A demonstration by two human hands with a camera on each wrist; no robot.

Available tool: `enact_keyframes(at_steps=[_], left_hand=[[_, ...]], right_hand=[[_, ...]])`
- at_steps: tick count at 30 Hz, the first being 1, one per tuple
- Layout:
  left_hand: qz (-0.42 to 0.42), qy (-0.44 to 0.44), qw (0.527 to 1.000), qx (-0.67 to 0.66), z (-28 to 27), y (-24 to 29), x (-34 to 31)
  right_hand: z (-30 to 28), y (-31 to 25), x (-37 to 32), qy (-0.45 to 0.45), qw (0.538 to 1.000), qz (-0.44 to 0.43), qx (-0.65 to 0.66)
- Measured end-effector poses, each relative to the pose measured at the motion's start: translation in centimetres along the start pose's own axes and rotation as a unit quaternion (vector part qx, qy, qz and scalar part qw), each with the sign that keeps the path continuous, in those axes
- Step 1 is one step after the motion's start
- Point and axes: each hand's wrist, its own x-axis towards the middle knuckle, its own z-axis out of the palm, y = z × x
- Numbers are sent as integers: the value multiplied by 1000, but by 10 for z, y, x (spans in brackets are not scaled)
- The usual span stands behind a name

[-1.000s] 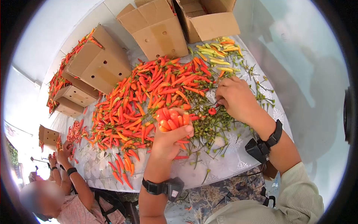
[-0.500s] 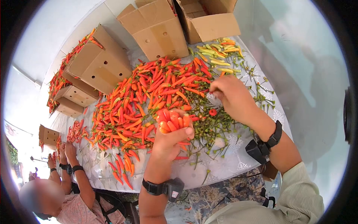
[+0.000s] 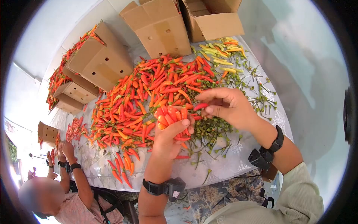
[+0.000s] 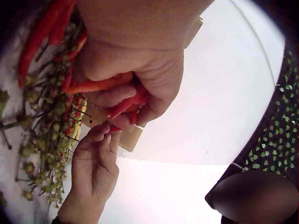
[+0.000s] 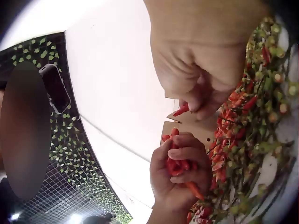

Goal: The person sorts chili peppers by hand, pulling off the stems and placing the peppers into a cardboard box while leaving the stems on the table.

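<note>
My left hand (image 3: 168, 139) grips a bunch of red and orange chilies (image 3: 168, 116), their ends pointing up above the thumb. Just to its right, my right hand (image 3: 233, 108) pinches one red chili (image 3: 201, 106) between thumb and fingers. In the right wrist view that chili (image 5: 181, 110) sticks out above the bunch (image 5: 180, 163). A large heap of red chilies (image 3: 126, 108) lies behind and left of the left hand. Green stems (image 3: 218, 130) are spread under and in front of the right hand.
Cardboard boxes (image 3: 164, 33) line the back; others at the left (image 3: 99, 59) have chilies behind them. Yellow-green chilies (image 3: 220, 50) lie at the back right. Loose stems (image 3: 263, 102) run along the right edge. Another person (image 3: 80, 205) works at the far left.
My right hand has moved left and down from the stems toward the bunch, and a red chili now shows between its fingers. The left hand keeps its grip in nearly the same place.
</note>
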Motion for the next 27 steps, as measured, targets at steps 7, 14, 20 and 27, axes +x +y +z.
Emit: enact_keyframes(at_steps=[7, 14, 20, 27], left_hand=[[-26, 39, 998, 34, 4, -2, 0], [-41, 31, 994, 101, 2, -2, 0], [-21, 31, 994, 102, 7, 1, -2], [7, 17, 991, 130, 6, -6, -2]], right_hand=[[1, 4, -4, 7, 974, -139, -182], [3, -6, -7, 13, 988, -70, -136], [0, 12, 0, -19, 999, -22, -16], [-2, 11, -1, -74, 994, 73, 24]])
